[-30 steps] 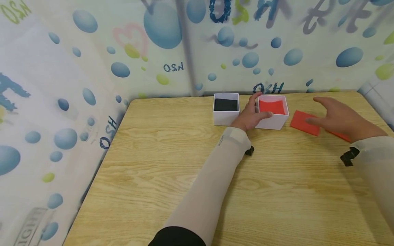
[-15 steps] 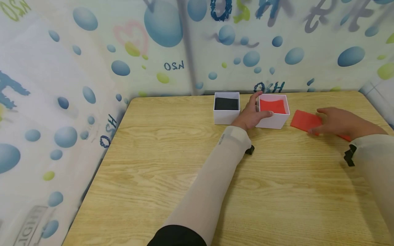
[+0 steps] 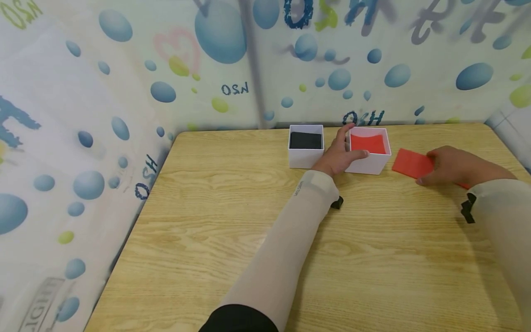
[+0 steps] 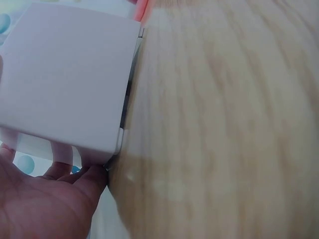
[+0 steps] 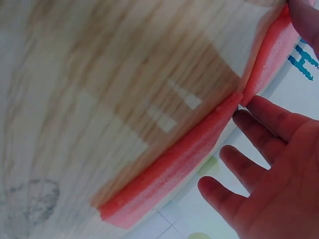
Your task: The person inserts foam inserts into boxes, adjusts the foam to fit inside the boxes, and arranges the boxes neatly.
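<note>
My left hand grips a white box, thumb over the front rim and fingers along its left side. Stacked inside that box are red pieces. In the left wrist view the box's pale wall fills the upper left, fingers bent against its edge. On the right, two flat red foam pieces lie end to end on the table. My right hand pinches the left foam piece, thumb and index at opposite edges. The right foam piece lies beside the other fingers, mostly hidden under the hand in the head view.
A second white box with black pieces inside stands left of my left hand. The wooden table meets a patterned sheet behind the boxes and another at the left.
My right hand has come down onto the left red foam piece, its spread thumb and fingers closing at the edges. The left hand and both boxes have stayed in place.
</note>
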Demonstrator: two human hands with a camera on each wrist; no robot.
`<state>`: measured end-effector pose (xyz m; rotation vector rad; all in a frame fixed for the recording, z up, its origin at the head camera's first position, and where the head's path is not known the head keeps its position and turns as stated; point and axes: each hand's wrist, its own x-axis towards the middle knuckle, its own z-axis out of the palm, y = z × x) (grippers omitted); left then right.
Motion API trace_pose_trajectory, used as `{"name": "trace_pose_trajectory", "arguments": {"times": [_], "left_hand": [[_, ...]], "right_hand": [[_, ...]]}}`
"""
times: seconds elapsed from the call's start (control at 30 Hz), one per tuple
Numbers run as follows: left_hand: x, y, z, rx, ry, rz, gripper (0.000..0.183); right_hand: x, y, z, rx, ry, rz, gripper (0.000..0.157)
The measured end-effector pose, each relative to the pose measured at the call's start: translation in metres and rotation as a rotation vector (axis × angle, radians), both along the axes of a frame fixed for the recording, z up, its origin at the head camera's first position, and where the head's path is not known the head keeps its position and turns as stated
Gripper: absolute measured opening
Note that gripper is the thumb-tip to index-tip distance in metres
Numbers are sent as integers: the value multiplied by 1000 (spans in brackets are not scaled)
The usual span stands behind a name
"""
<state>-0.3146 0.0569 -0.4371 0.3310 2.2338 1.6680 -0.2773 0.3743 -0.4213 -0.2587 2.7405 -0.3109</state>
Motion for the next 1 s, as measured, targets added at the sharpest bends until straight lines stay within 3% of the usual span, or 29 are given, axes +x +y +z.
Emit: {"name": "trace_pose_trajectory", "arguments": {"times": [0.2,0.5,1.0], "left_hand": [[-1,0,1,-6,-7,9,87],[1,1,-1,-19,-17,12,86],[0,1,-1,-1,-16,17,86]], "right_hand": [[1,0,0,-19,-13,-42,103],[2,-5,-1,-36,3,-67,94],[2,-4,5,-231,9,-155,110]]}}
